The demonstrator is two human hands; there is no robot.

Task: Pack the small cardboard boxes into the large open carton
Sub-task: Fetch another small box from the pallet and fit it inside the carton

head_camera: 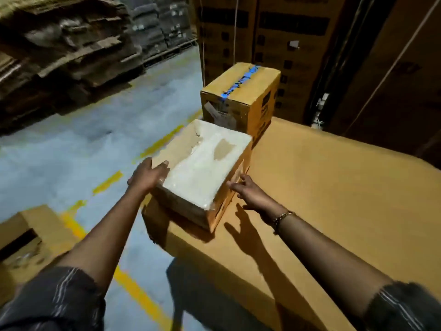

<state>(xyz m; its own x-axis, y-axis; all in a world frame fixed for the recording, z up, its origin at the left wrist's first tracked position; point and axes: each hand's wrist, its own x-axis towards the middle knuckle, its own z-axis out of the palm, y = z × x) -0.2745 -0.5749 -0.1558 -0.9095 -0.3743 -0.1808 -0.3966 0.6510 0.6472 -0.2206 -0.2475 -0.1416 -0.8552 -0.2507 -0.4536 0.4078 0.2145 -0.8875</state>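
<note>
A small cardboard box (202, 170) with a shiny taped top lies on a big flat cardboard surface (334, 199) near its left corner. My left hand (149, 174) rests flat against the box's left side, fingers spread. My right hand (248, 191) is at the box's right side with fingers apart; whether it touches the box is unclear. Behind it stands a second small box (241, 101) sealed with blue tape. An open carton (26, 237) sits on the floor at the lower left, only partly in view.
Grey concrete floor (95, 144) with yellow painted lines runs to the left. Stacks of flattened cardboard (59, 56) fill the far left. Tall printed cartons (274, 32) form a wall behind the work surface.
</note>
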